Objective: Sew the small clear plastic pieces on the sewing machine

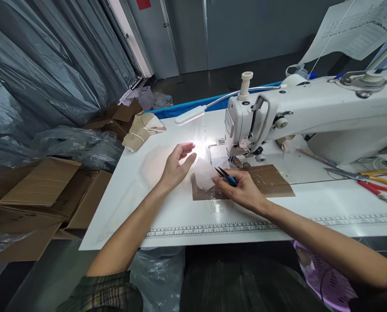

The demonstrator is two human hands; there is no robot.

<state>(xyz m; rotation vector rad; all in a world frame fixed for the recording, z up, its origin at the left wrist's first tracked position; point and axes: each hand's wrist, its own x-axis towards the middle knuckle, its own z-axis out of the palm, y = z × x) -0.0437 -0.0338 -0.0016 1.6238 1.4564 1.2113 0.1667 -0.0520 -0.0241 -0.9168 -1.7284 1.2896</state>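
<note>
Thread snips (226, 177) with black blades and a blue handle are held in my right hand (244, 190), blades pointing up and left. The fingertips of that hand meet the edge of a thin, whitish sheer fabric piece (204, 174) lying left of the needle area. My left hand (178, 167) hovers at the fabric's left side, thumb apart from the fingers, with nothing visible in it. Just beyond my right hand stands the head of a white sewing machine (245, 123). Glare from the lamp washes out the cloth near my left fingertips.
A brown sheet (271, 180) lies under the machine's front. Scissors (346, 174) and red-handled pliers (378, 193) are at the right. A lamp (190, 115) overhangs the white table, a printed ruler (209, 230) runs along its front, and a cardboard box (40, 203) stands left.
</note>
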